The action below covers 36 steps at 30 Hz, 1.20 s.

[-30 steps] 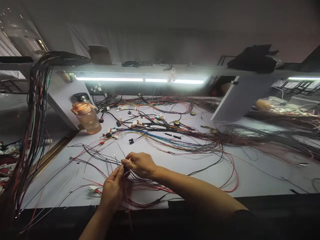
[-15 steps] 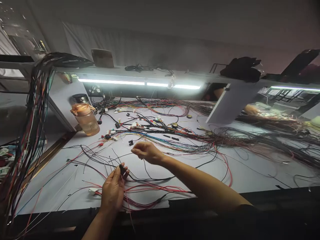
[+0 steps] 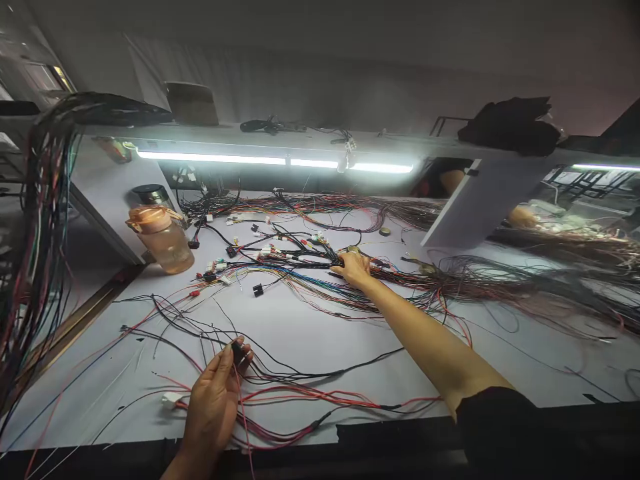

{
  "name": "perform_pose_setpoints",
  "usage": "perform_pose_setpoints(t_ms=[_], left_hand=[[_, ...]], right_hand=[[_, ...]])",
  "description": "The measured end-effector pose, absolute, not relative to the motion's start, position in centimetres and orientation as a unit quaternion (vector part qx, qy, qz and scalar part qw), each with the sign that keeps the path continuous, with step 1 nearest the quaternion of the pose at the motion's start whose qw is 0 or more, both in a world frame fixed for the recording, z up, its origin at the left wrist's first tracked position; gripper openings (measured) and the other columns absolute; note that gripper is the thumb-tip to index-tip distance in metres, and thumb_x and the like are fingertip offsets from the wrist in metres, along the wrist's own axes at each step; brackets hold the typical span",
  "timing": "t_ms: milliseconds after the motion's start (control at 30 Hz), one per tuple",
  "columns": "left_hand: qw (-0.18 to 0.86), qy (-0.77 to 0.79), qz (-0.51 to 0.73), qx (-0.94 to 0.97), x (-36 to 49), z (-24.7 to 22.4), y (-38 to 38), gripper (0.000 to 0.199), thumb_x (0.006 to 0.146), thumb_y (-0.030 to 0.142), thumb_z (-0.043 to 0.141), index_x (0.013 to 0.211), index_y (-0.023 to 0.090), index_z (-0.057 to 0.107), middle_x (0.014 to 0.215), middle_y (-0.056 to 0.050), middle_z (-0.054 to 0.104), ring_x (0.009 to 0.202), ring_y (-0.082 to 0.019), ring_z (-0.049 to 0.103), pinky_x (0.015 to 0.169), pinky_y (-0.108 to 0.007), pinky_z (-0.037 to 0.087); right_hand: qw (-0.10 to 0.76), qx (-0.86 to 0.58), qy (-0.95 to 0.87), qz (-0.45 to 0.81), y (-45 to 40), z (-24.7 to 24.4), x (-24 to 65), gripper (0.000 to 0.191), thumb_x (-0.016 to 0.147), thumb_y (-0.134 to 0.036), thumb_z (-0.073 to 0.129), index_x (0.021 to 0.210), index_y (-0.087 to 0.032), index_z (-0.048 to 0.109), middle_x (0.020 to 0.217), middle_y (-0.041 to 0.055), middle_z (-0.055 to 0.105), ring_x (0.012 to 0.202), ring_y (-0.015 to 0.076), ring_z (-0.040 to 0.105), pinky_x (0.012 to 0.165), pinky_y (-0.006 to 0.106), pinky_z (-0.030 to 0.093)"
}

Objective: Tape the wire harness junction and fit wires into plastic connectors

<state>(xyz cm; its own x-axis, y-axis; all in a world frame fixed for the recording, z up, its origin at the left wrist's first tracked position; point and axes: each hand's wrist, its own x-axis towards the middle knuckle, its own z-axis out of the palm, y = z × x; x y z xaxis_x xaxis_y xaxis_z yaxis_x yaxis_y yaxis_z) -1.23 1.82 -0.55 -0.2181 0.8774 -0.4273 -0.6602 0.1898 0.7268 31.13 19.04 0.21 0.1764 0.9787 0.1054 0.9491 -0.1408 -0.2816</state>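
My left hand (image 3: 213, 403), at the near left of the table, pinches a black connector (image 3: 239, 353) between thumb and fingers. Thin black wires (image 3: 280, 363) run to the right from beside it, and a red wire hangs down past the fingers. My right hand (image 3: 354, 268) is stretched far forward over the wire harness (image 3: 310, 259). Its fingers curl down at a dark spot among the bundles; what they grip is hidden. Just behind it a roll of tape (image 3: 353, 249) shows. A small black connector (image 3: 258, 291) lies on the white surface between the two hands.
An orange-lidded bottle (image 3: 163, 240) stands at the left. A thick wire bundle (image 3: 50, 200) hangs over the shelf's left end. Red wires (image 3: 320, 395) lie along the near edge. A white divider panel (image 3: 455, 207) stands at the right, with another person's hand (image 3: 523, 215) beyond it.
My right hand has moved forward and right, from above the table's middle to the harness by the tape roll. My left hand still holds the black connector.
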Motion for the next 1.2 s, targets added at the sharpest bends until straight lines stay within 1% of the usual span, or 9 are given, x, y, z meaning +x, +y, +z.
perform_pose_setpoints(t_ms=[167,300,400,633,800,933,1033,1133,1200], left_hand=[[0.608,0.477,0.624,0.114,-1.3,-0.5,1.7,0.012,0.083,0.013,0.059,0.089,0.01,0.07,0.099,-0.011,0.065,0.086,-0.017,0.064,0.076,-0.025,0.059],[0.607,0.483,0.62,0.117,-1.3,-0.5,1.8,0.013,0.083,0.013,0.059,0.09,0.01,0.07,0.102,-0.011,0.065,0.087,-0.018,0.064,0.076,-0.024,0.059],[0.608,0.486,0.617,0.116,-1.2,-0.4,2.0,0.014,0.084,0.013,0.057,0.089,0.01,0.07,0.1,-0.01,0.064,0.085,-0.017,0.064,0.076,-0.024,0.059],[0.603,0.491,0.619,0.11,-1.0,-0.1,2.0,0.014,0.085,0.012,0.055,0.085,0.011,0.069,0.095,-0.009,0.065,0.083,-0.017,0.064,0.073,-0.025,0.06],[0.592,0.503,0.621,0.107,-1.0,-0.2,2.0,0.014,0.084,0.01,0.055,0.086,0.011,0.069,0.097,-0.009,0.066,0.081,-0.016,0.064,0.071,-0.023,0.06],[0.595,0.51,0.615,0.09,-1.1,-0.2,2.2,0.016,0.084,0.009,0.054,0.088,0.011,0.069,0.099,-0.009,0.066,0.084,-0.016,0.064,0.072,-0.023,0.059],[0.59,0.508,0.622,0.088,-0.9,-0.1,2.1,0.014,0.082,0.009,0.056,0.086,0.01,0.069,0.097,-0.009,0.065,0.083,-0.016,0.064,0.073,-0.023,0.059],[0.592,0.472,0.64,0.129,-0.5,-0.1,1.7,0.01,0.08,0.015,0.064,0.086,0.009,0.069,0.097,-0.009,0.065,0.083,-0.015,0.062,0.075,-0.023,0.056],[0.601,0.448,0.644,0.152,-0.3,-0.4,1.4,0.016,0.075,0.02,0.073,0.087,0.01,0.069,0.097,-0.008,0.064,0.084,-0.014,0.061,0.078,-0.024,0.054]], right_hand=[[0.114,-0.738,-0.663,0.05,20.4,-0.3,32.2,0.031,0.078,-0.041,0.068,0.104,-0.025,0.07,0.094,0.006,0.068,0.093,0.0217,0.059,0.082,0.033,0.04],[0.134,-0.71,-0.691,0.027,20.5,-0.4,33.1,0.028,0.083,-0.038,0.063,0.106,-0.024,0.069,0.102,0.0054,0.068,0.097,0.0191,0.057,0.081,0.028,0.041],[0.156,-0.696,-0.701,0.005,20.5,-0.5,33.3,0.027,0.085,-0.035,0.06,0.106,-0.021,0.069,0.104,0.0074,0.067,0.104,0.0203,0.054,0.086,0.028,0.04],[0.198,-0.696,-0.69,-0.014,21.0,-0.8,33.5,0.031,0.089,-0.038,0.055,0.11,-0.018,0.067,0.107,0.0085,0.066,0.103,0.0214,0.053,0.09,0.03,0.038],[0.191,-0.724,-0.663,0.003,21.2,-1.1,32.9,0.033,0.086,-0.041,0.057,0.111,-0.022,0.067,0.11,0.007,0.066,0.104,0.0228,0.054,0.084,0.032,0.04],[0.167,-0.725,-0.668,0.027,21.3,-1.0,32.8,0.033,0.08,-0.044,0.062,0.108,-0.027,0.068,0.104,0.0035,0.068,0.097,0.0208,0.057,0.077,0.029,0.042],[0.156,-0.723,-0.671,0.04,21.0,-0.3,32.9,0.033,0.079,-0.048,0.062,0.104,-0.028,0.07,0.102,0.0028,0.069,0.096,0.0203,0.057,0.077,0.028,0.042],[0.16,-0.735,-0.658,0.036,20.0,0.4,32.3,0.037,0.083,-0.039,0.058,0.114,-0.02,0.065,0.111,0.0112,0.065,0.107,0.026,0.053,0.086,0.036,0.041],[0.18,-0.741,-0.647,0.013,19.1,0.9,30.8,0.052,0.084,-0.034,0.057,0.129,-0.009,0.053,0.126,0.0218,0.055,0.117,0.0335,0.046,0.094,0.046,0.035]])
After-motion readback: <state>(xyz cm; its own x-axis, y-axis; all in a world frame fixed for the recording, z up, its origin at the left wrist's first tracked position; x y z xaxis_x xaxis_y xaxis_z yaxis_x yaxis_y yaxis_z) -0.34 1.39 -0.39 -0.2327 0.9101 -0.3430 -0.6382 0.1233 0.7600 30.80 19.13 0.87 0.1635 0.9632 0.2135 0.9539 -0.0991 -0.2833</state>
